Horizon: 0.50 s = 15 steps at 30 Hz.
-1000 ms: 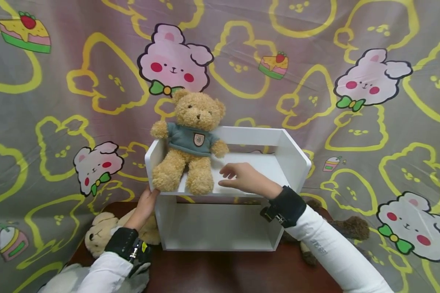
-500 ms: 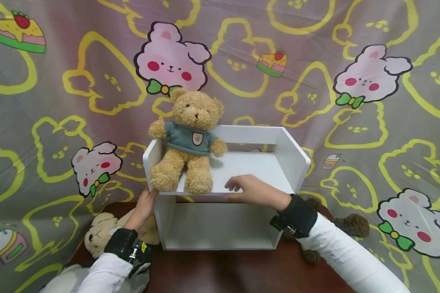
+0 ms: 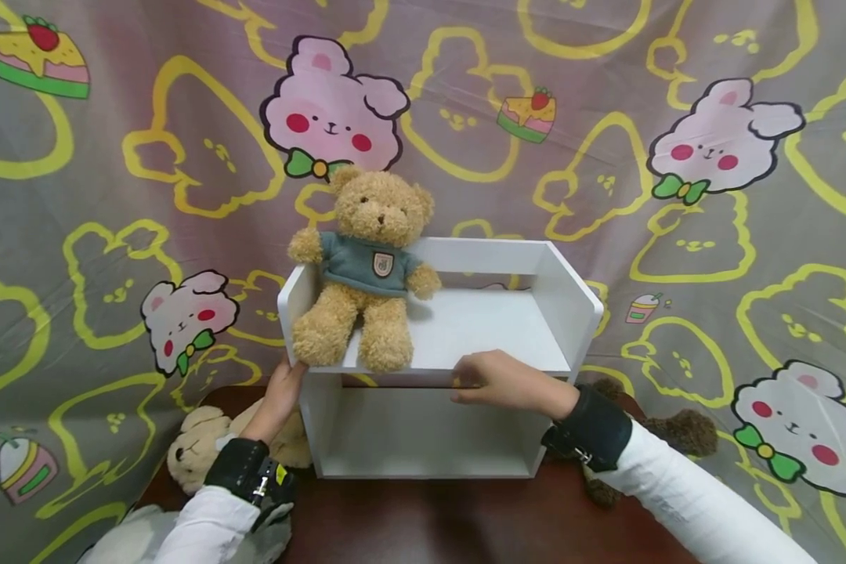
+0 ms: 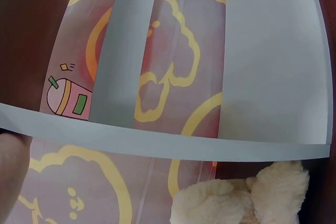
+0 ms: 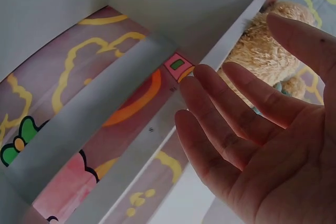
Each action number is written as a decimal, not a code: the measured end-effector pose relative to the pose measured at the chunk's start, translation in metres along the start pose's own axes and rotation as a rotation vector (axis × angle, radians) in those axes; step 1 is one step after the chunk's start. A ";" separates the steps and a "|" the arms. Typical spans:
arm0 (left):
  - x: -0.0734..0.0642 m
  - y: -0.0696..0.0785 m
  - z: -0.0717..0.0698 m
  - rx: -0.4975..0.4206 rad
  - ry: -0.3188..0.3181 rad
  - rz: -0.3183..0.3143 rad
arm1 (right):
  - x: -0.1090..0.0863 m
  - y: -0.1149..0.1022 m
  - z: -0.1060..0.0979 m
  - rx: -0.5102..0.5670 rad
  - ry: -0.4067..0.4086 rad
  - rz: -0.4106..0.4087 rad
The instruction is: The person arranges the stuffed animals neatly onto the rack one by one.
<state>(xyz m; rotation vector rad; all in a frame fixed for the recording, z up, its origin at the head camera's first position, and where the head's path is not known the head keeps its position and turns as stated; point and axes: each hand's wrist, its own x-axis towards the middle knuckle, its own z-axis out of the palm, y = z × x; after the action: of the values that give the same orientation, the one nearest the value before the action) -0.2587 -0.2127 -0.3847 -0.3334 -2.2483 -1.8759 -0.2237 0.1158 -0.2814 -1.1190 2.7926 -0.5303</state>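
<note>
A tan teddy bear (image 3: 374, 266) in a blue-green sweater sits upright on the left end of the white shelf (image 3: 493, 313), its feet at the front edge. My left hand (image 3: 280, 401) touches the shelf's left side panel just below the bear's foot; its fingers are mostly hidden. In the left wrist view, a bit of that left hand (image 4: 11, 174) shows beside the panel. My right hand (image 3: 511, 381) hovers at the front of the upper board, right of the bear, holding nothing. The right wrist view shows the right hand (image 5: 262, 124) with palm and spread fingers facing the camera.
Below the upper board is an open lower compartment (image 3: 430, 435). A cream plush dog (image 3: 196, 450) lies left of the shelf, a grey plush (image 3: 130, 536) nearer the front. Brown plush (image 3: 684, 432) lies at right on the dark red-brown table (image 3: 395, 521). A patterned curtain (image 3: 465, 196) hangs behind.
My right hand has moved right and down, away from the bear towards the shelf's front edge. The left hand stays at the side panel and the bear keeps its seat.
</note>
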 end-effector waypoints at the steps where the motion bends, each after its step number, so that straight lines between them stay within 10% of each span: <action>1: 0.000 0.000 0.000 -0.001 0.002 -0.005 | -0.001 0.002 0.001 -0.001 -0.002 -0.006; 15: -0.001 0.001 0.002 -0.017 0.002 0.006 | -0.019 0.015 0.008 0.009 -0.014 0.040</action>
<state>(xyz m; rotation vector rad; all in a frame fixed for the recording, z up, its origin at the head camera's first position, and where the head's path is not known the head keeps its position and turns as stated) -0.2576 -0.2110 -0.3839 -0.3409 -2.2289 -1.8926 -0.2179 0.1364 -0.2946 -1.0589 2.7919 -0.5284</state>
